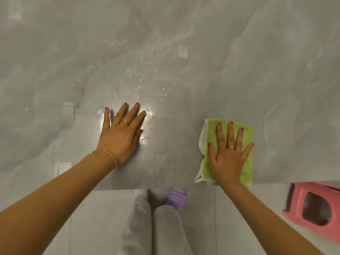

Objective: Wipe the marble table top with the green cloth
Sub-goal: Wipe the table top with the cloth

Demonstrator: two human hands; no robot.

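Observation:
A grey marble table top (pixel 257 61) fills most of the view. Water droplets (pixel 147 74) are scattered across its middle. The green cloth (pixel 247 137), folded with a white edge, lies flat near the table's front edge at the right. My right hand (pixel 228 157) presses flat on the cloth with fingers spread. My left hand (pixel 121 133) rests flat on the bare marble to the left, fingers apart, holding nothing, just below the droplets.
The table's front edge (pixel 147 188) runs across the lower part of the view. A pink plastic stool (pixel 312 208) stands on the tiled floor at the right, below the edge. My legs and purple slippers (pixel 174 199) are under the edge.

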